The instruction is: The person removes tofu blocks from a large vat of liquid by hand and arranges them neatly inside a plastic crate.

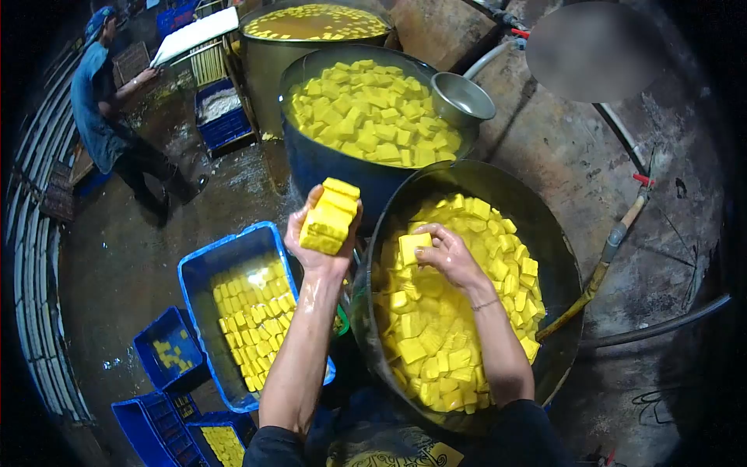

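A stack of several yellow blocks (331,216) is held in my left hand (315,253), raised between the blue crate and the near vat. Over the near vat (548,226), my right hand (449,257) pinches a single yellow block (412,248) between thumb and fingers. Many loose yellow blocks (447,362) lie in yellow liquid in that vat. To the left of my left forearm, the large blue crate (204,311) holds rows of yellow blocks (253,311).
Behind stands a second vat (311,159) heaped with yellow blocks, a metal bowl (464,97) at its rim. Smaller blue crates (148,354) sit lower left. A person (105,109) stands upper left. A pipe (599,272) and a hose (661,328) reach in from the right.
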`<control>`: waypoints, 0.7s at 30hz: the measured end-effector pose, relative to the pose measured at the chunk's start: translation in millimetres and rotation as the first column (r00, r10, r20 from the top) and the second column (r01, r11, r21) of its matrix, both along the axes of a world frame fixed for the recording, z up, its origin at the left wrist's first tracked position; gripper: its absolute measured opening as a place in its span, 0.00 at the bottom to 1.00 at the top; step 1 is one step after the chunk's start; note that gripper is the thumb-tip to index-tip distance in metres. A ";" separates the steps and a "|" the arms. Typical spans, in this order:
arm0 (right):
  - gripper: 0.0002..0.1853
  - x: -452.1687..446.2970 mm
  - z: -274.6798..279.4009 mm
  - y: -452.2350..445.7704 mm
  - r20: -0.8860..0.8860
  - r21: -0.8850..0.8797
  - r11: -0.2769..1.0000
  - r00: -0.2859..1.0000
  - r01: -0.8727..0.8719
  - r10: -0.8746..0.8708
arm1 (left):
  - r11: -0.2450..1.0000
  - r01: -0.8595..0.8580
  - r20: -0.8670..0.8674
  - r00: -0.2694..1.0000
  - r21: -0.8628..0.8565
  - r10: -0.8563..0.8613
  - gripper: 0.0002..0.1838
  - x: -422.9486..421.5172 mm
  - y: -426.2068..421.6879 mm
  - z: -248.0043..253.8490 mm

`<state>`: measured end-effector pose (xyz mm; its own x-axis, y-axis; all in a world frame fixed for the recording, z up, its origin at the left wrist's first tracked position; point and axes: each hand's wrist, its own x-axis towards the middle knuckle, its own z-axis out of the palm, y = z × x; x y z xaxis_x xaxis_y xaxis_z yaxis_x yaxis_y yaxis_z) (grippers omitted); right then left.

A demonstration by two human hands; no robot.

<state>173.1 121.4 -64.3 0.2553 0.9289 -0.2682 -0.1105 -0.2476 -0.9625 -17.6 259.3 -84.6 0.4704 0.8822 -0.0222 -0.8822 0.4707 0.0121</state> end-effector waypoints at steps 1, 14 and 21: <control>0.21 -26.8 25.0 4.3 0.053 0.088 0.990 0.993 -0.109 0.105 | 1.000 0.013 0.005 1.000 -0.011 -0.013 0.21 -13.1 -0.4 -14.5; 0.43 -265.9 -69.7 105.1 0.790 -0.205 0.917 0.496 -0.342 0.362 | 0.898 0.195 -0.066 0.969 -0.395 -0.240 0.30 -160.5 -23.4 -151.8; 0.25 -293.5 -222.9 212.9 -0.157 -0.537 0.706 0.877 -0.461 0.453 | 0.884 0.081 -0.585 0.721 -0.460 -0.371 0.41 -227.9 47.1 -315.2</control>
<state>-120.4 334.3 -287.2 -0.1684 0.6262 -0.7613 0.1450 -0.7482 -0.6475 -245.5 306.4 -399.8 0.3955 0.5994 -0.6960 -0.5898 0.7466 0.3078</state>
